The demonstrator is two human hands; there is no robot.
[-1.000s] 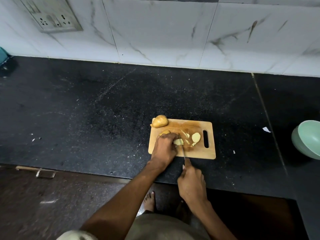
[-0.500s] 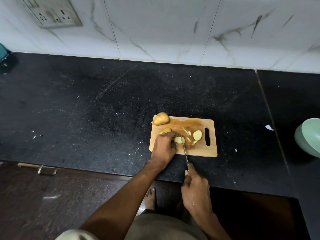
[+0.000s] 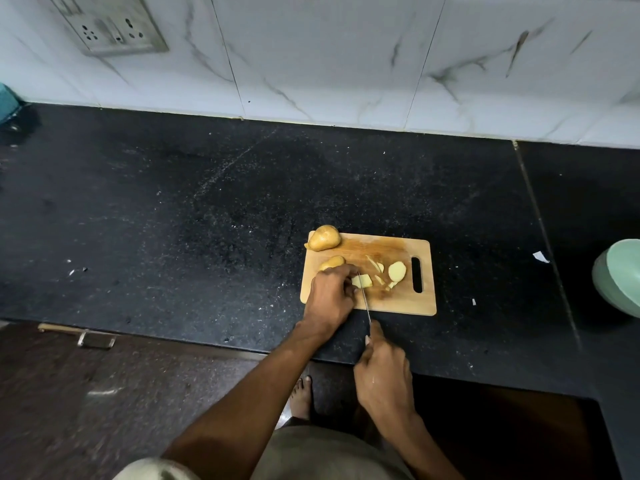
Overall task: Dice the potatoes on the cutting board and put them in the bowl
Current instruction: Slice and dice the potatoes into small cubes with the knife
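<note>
A wooden cutting board (image 3: pixel 401 303) lies on the black counter. A whole potato (image 3: pixel 323 238) sits at its far left corner. My left hand (image 3: pixel 330 296) holds down a partly cut potato (image 3: pixel 332 262); a pale cut piece (image 3: pixel 362 280) shows just right of my fingers. My right hand (image 3: pixel 382 372) grips the handle of a knife (image 3: pixel 364 296), whose blade lies across the board's near edge beside that piece. Loose slices (image 3: pixel 396 270) lie near the board's handle slot. The pale green bowl (image 3: pixel 620 275) stands at the right edge of the view.
The black counter (image 3: pixel 207 220) ends at a white marble-tiled wall with a socket plate (image 3: pixel 114 26). A small white scrap (image 3: pixel 540 257) lies between board and bowl. A teal object (image 3: pixel 7 102) is at the far left. The counter's front edge runs below the board.
My right hand has drawn back toward me with the knife, so the blade has slid nearer along the cut piece. My left hand stays on the potato.
</note>
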